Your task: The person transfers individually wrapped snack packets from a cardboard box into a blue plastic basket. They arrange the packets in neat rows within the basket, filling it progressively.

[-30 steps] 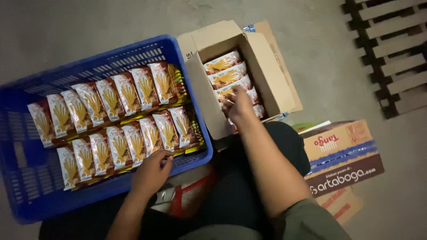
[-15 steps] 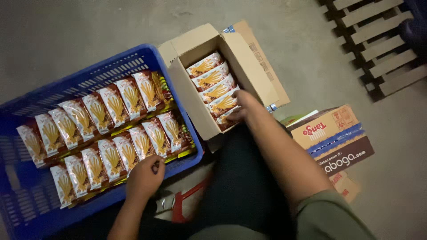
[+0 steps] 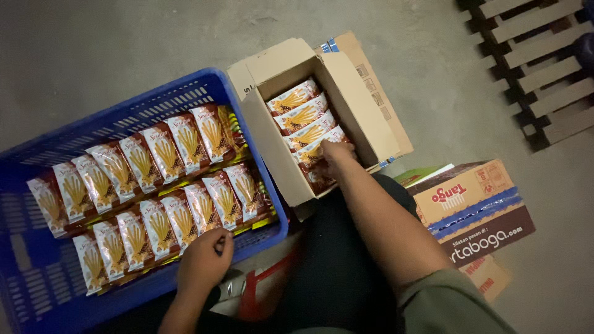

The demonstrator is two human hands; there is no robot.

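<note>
1. The right hand (image 3: 334, 154) is now deeper in the open brown cardboard box (image 3: 371, 117) than a moment ago, fingers curled on the nearest of the red-and-white snack packets (image 3: 303, 114) standing there in a row — whether it grips one, I cannot tell.
2. The left hand (image 3: 204, 263) has drawn back from the packed rows to the near rim of the blue plastic crate (image 3: 272, 179), loosely closed, holding nothing visible.
3. Judging by this, another packet is about to leave the box — the two rows of matching packets in the crate (image 3: 167, 185) lie unchanged.
</note>
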